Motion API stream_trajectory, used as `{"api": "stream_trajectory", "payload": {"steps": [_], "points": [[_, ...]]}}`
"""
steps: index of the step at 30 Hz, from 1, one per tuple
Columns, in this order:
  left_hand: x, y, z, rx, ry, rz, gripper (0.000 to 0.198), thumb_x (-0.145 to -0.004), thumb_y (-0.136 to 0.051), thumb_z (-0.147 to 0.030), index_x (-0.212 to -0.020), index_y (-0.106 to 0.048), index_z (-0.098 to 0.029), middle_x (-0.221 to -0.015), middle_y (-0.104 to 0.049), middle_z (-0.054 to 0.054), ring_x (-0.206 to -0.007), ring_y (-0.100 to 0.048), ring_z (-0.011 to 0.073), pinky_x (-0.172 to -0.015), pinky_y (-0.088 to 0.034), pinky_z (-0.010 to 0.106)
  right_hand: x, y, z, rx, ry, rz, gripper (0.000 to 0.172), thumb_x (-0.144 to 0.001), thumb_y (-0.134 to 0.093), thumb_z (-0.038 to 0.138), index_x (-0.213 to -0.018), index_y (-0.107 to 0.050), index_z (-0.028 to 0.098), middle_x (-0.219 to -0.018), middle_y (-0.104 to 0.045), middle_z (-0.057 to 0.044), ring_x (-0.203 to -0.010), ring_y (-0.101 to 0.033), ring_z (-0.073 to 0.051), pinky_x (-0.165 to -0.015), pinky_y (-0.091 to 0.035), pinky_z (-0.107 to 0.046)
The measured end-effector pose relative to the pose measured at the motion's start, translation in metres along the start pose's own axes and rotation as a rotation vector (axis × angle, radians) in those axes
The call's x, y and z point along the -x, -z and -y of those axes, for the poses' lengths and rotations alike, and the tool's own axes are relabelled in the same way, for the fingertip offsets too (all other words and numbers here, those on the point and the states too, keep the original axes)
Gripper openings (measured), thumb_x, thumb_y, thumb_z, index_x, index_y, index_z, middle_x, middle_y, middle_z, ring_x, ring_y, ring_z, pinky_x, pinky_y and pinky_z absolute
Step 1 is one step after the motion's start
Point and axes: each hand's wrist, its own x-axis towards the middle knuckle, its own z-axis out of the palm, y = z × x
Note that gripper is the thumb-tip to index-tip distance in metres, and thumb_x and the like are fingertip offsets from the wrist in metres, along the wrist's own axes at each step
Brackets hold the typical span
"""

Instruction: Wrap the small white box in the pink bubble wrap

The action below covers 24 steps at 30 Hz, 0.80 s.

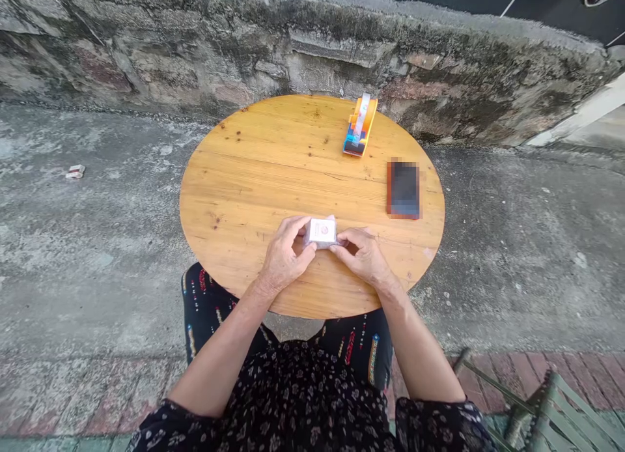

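A small white box (322,230) with a round reddish mark lies near the front of the round wooden table, with clear plastic wrap showing around its edges. My left hand (289,249) grips the left end, thumb at the near corner and fingers on the far side. On the right, my right hand (364,251) pinches the wrap at the box's other end between thumb and forefinger. The undersides of the fingers and the box's bottom are hidden.
An orange and blue tape dispenser (360,126) stands at the table's (254,178) back. A blurred dark rectangular object with a reddish edge (404,190) lies at the right. Behind runs a stone wall (219,48); a green folding chair (551,406) is at lower right.
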Motion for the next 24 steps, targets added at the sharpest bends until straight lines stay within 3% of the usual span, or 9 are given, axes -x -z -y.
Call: {"api": "stream_trajectory", "payload": {"steps": [5, 10, 15, 19, 24], "points": [[0.0, 0.0, -0.001, 0.016, 0.006, 0.007, 0.05, -0.078, -0.06, -0.015, -0.127, -0.053, -0.019, -0.122, -0.058, 0.01, -0.1, -0.062, 0.0203, -0.087, -0.056, 0.038, 0.001, -0.002, 0.0, 0.03, 0.005, 0.001, 0.013, -0.088, -0.062, 0.034, -0.08, -0.062, 0.024, -0.074, -0.068, 0.001, -0.071, -0.062, -0.018, -0.078, -0.043, -0.037], [0.001, 0.006, 0.003, 0.103, 0.024, -0.006, 0.057, -0.071, -0.057, -0.009, -0.128, -0.054, -0.018, -0.122, -0.059, 0.011, -0.099, -0.063, 0.0206, -0.084, -0.054, 0.037, 0.003, 0.007, 0.004, -0.109, -0.024, -0.011, 0.006, -0.084, -0.06, 0.028, -0.084, -0.063, 0.023, -0.074, -0.068, 0.001, -0.069, -0.063, -0.017, -0.074, -0.047, -0.035], [0.001, 0.009, 0.009, 0.11, 0.096, -0.107, 0.042, -0.071, -0.051, -0.005, -0.108, -0.065, -0.017, -0.101, -0.067, 0.006, -0.091, -0.065, 0.0191, -0.079, -0.054, 0.034, 0.006, 0.013, 0.003, -0.138, -0.099, -0.07, 0.009, -0.084, -0.056, 0.025, -0.08, -0.064, 0.023, -0.075, -0.069, 0.0, -0.072, -0.064, -0.018, -0.071, -0.049, -0.034], [0.0, 0.009, 0.007, 0.077, 0.101, -0.05, 0.03, -0.076, -0.05, -0.005, -0.096, -0.068, -0.017, -0.093, -0.071, 0.004, -0.089, -0.066, 0.0188, -0.082, -0.055, 0.035, 0.005, 0.012, -0.002, -0.152, -0.078, -0.043, 0.007, -0.084, -0.059, 0.022, -0.081, -0.065, 0.023, -0.074, -0.069, 0.001, -0.07, -0.064, -0.017, -0.072, -0.048, -0.033], [-0.001, 0.009, 0.005, 0.033, 0.102, 0.005, 0.03, -0.076, -0.052, -0.005, -0.097, -0.069, -0.017, -0.095, -0.072, 0.005, -0.093, -0.066, 0.0203, -0.087, -0.054, 0.037, 0.002, 0.011, -0.006, -0.116, -0.005, 0.031, 0.002, -0.085, -0.066, 0.022, -0.084, -0.067, 0.024, -0.078, -0.072, 0.002, -0.073, -0.066, -0.016, -0.078, -0.045, -0.033]]}}
